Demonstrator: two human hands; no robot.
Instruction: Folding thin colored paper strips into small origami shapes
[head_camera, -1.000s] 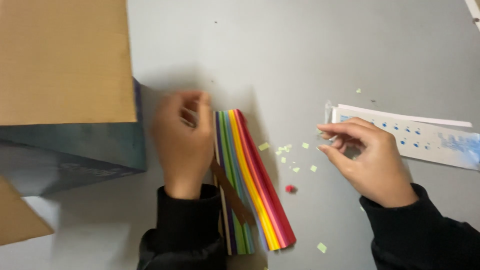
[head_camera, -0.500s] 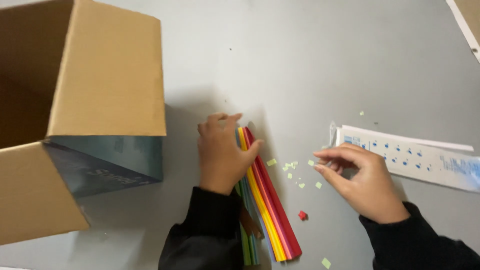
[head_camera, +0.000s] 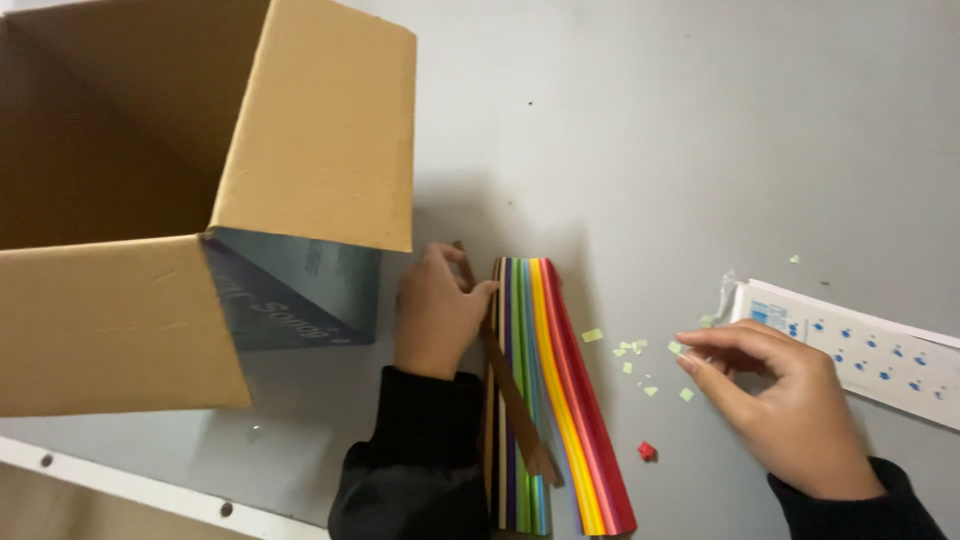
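Left hand curled, knuckles up, right hand fingertips pinched, both in dark sleeves

A pale grey counter fills nearly the whole view, its surface smooth and matte, lit evenly from above with soft shadows. Along the lower left runs its white edge strip, set with at least 3 small dark screw heads. Beyond that edge, in the bottom left corner, a tan surface shows, too little of it to tell what it is. No wall or window is in view.
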